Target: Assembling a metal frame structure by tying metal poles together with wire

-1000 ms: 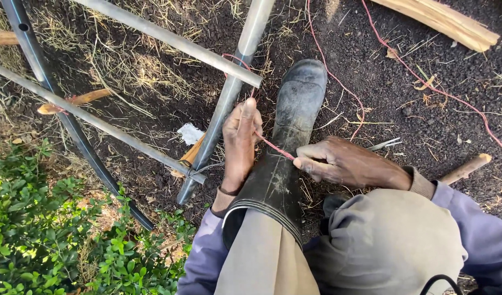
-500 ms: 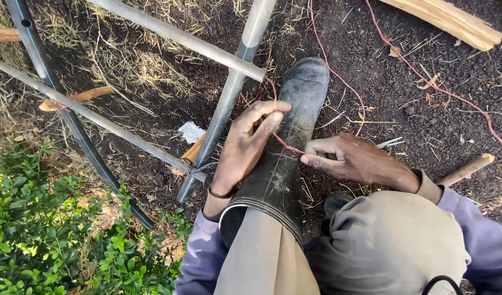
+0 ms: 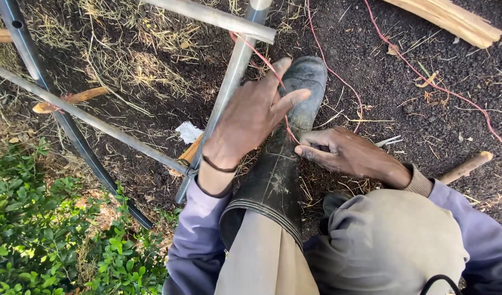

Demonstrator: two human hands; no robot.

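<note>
A: Status at that frame, near to far?

B: Nearest I had beige trousers point(image 3: 262, 257) and a black rubber boot point(image 3: 283, 164) planted on dark soil point(image 3: 371, 49). Right hand point(image 3: 352, 154) sat just beside the boot shaft, fingers closed in a pinch on the red string point(image 3: 288, 127). Left hand point(image 3: 251, 117) was above it, fingers spread and mostly open, string running across the fingers, not clearly gripped.

A: And the string's route?

B: From the pinch it ran up past the left hand to the joint where the grey metal pole point(image 3: 229, 93) met the crossbar point(image 3: 207, 16). More red string trailed loose over the soil beyond.

A: How far along?

B: My read: tie at the joint was started but not finished, since both hands were on the line and no knot showed.

A: Blind spots?

B: Joint partly cut off at the top edge; couldn't tell how many wraps. String end inside the right fist was hidden. Black hose point(image 3: 54, 109) and green plants point(image 3: 38, 229) lay off left.
</note>
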